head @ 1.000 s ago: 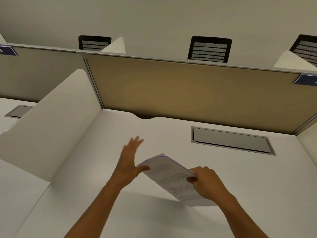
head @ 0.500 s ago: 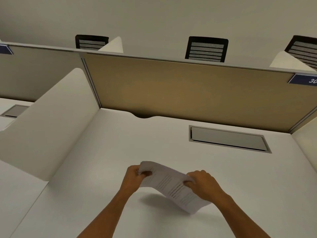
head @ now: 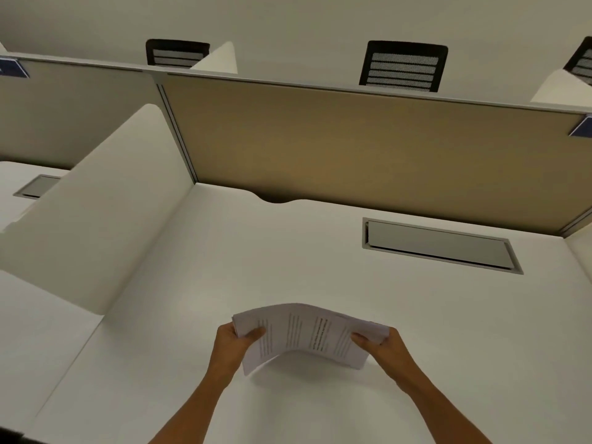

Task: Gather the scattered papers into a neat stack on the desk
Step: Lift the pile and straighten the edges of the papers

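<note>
Two hands, left (head: 233,342), right (head: 386,346), gripping one paper stack (head: 304,334), above desk (head: 224,267)

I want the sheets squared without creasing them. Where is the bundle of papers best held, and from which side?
Grip the papers at their two short ends, one from each side, as the left hand and right hand do now. The bundle arches up in the middle, so holding the ends probably lets the long edge tap down on the desk.

One sheaf of papers (head: 307,334), its sheet count unreadable; two hands, left hand (head: 234,342) and right hand (head: 384,346). Three black chairs (head: 403,65) along the top. Two grey hatches (head: 439,245). Two blue labels (head: 12,68).
</note>
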The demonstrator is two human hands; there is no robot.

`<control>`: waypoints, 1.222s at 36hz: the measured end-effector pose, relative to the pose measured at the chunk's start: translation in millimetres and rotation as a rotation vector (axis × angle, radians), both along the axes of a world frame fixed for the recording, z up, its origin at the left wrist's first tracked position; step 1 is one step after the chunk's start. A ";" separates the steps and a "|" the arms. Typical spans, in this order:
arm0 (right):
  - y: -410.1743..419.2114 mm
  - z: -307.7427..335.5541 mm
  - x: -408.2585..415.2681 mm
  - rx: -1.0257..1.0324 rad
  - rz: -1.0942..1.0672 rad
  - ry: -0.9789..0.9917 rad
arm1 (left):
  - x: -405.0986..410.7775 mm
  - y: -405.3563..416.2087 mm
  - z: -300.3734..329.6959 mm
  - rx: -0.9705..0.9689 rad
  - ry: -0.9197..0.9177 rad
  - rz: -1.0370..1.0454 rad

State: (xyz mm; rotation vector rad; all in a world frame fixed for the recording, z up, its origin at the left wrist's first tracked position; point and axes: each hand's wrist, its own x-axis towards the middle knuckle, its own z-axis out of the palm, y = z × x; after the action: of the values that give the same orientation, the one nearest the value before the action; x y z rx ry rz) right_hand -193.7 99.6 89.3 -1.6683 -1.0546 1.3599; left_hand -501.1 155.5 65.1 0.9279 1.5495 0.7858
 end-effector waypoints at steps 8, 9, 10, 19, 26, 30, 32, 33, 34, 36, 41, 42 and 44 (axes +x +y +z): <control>1.6 1.0 -22.1 0.004 -0.158 0.038 | -5.3 -8.9 -1.1 0.048 0.009 -0.088; 1.5 1.2 -24.6 0.012 -0.156 0.039 | -2.7 -10.1 -1.8 0.044 0.002 -0.070; 0.9 0.3 -26.6 0.018 -0.159 0.047 | 0.0 -11.7 -1.7 0.038 -0.009 -0.047; -5.6 -3.9 -33.6 0.019 -0.206 0.099 | 7.6 -18.1 2.5 0.082 -0.036 0.039; -5.6 -4.9 -23.2 0.007 -0.238 0.104 | 1.0 -14.4 2.0 0.138 -0.001 -0.017; -5.7 -5.0 -22.1 -0.007 -0.195 0.073 | -2.9 -17.5 -2.9 0.137 0.014 -0.039; -5.8 -3.6 -23.5 -0.006 -0.188 0.066 | -1.6 -18.1 -4.2 0.139 0.017 -0.030; -6.0 -3.0 -24.6 -0.004 -0.188 0.061 | -0.1 -18.8 -3.6 0.138 0.012 -0.013; -6.1 -3.3 -25.3 -0.001 -0.192 0.058 | 1.6 -19.2 -2.8 0.141 0.010 0.004; -6.8 -3.7 -26.3 0.011 -0.211 0.061 | 3.4 -19.6 -2.2 0.163 0.017 0.015; -10.5 -8.5 -27.8 -0.004 -0.198 0.064 | 0.2 -23.1 -8.6 0.172 0.044 -0.031; -11.2 -10.7 -28.2 -0.007 -0.188 0.055 | -0.7 -24.1 -10.8 0.158 0.047 -0.037; -12.1 -13.9 -29.3 -0.006 -0.175 0.031 | -1.1 -25.8 -12.4 0.139 0.043 -0.035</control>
State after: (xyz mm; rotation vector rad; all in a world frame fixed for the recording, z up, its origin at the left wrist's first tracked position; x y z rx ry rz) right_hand -223.0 87.5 75.4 -1.6962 -0.8661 1.2723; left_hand -502.2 129.7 52.7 1.0768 1.5264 0.8621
